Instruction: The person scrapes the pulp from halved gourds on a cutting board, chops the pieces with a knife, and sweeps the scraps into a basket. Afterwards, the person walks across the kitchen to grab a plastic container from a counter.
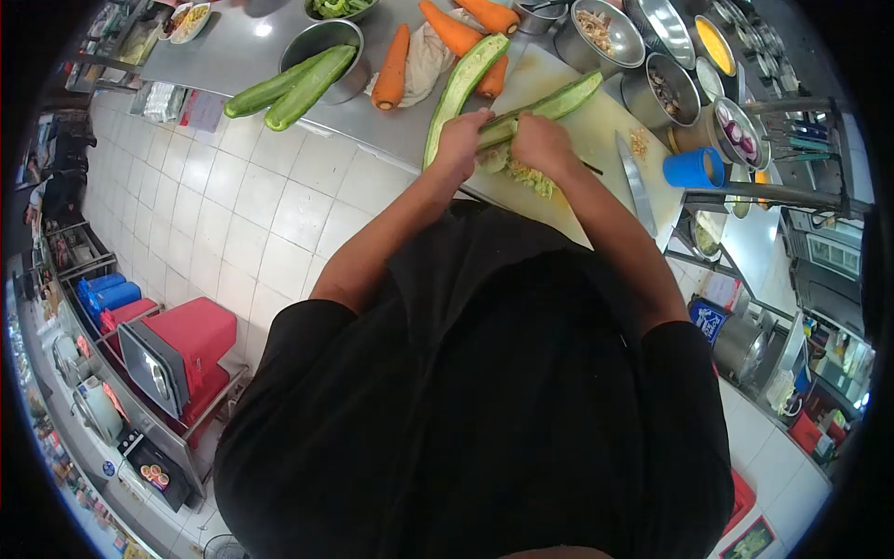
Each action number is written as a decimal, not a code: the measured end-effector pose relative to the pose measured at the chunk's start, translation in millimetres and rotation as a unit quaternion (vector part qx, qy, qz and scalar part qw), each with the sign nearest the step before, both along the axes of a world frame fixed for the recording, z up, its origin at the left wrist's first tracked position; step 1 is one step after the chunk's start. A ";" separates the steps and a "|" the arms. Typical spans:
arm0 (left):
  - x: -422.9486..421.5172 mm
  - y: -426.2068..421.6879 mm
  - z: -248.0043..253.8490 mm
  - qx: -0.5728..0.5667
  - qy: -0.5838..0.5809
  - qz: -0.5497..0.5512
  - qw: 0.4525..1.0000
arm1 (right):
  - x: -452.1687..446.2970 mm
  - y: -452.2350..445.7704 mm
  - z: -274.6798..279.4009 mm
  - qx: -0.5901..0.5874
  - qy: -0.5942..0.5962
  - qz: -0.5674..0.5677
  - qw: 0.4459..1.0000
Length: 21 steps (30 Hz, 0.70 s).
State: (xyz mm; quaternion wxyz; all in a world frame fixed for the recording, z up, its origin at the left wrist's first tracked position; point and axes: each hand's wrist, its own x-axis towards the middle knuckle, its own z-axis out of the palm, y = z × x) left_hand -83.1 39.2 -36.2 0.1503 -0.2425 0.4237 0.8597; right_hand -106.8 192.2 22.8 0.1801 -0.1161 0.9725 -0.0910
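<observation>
The steel surface point(223, 47) carries a pale cutting board point(605, 130) at the person's front. Beyond to the left, a metal pot point(349, 89) has two whole cucumbers point(312, 88) leaning in it, their ends jutting over its rim. One cucumber half point(456, 88) lies along the board's left side; the held half point(566, 99) slants across the board between both hands. A knife point(636, 182) lies on the board's right, and carrots point(392, 70) lie past its far left corner. The left hand's point(461, 144) grip is clamped on the held half's near end. The right hand's point(543, 144) grip is curled against that half; I cannot tell what it encloses. Below lie chopped-looking scraps point(532, 177).
</observation>
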 end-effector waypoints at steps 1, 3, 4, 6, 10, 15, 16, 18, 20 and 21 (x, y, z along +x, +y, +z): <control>-1.5 0.0 -2.7 -0.005 -0.004 -0.001 1.000 | 1.2 -3.3 1.2 -0.013 -0.007 -0.013 1.000; -2.9 -4.0 -3.2 -0.018 -0.011 -0.001 1.000 | -3.6 -6.5 4.4 -0.032 -0.034 0.000 0.999; 1.2 -3.1 -1.5 -0.031 -0.014 0.001 0.999 | -9.3 -3.4 5.8 -0.036 -0.056 0.021 0.998; -1.0 2.0 7.4 -0.055 -0.010 0.001 0.998 | -19.8 1.3 0.9 -0.066 -0.075 0.055 0.993; -1.3 9.9 -25.3 -0.102 0.038 0.004 0.994 | -2.6 -16.7 -15.0 -0.081 -0.056 0.092 0.991; -3.9 3.0 -10.5 -0.053 0.016 0.004 0.998 | 4.7 -17.5 2.6 -0.093 -0.020 0.092 0.991; -5.1 3.5 -9.2 -0.047 0.017 0.003 0.999 | 10.8 -13.7 3.7 -0.102 -0.013 0.089 0.991; -3.3 5.8 -10.8 -0.034 0.014 0.002 0.999 | 16.1 -10.3 -3.3 -0.114 -0.003 0.081 0.990; -4.3 8.4 -17.1 -0.042 0.021 -0.001 0.999 | 20.7 -7.4 -14.0 -0.122 0.006 0.065 0.990; -5.4 8.0 -18.3 -0.048 0.025 -0.004 0.999 | 22.0 -10.8 -9.3 -0.103 0.006 0.069 0.992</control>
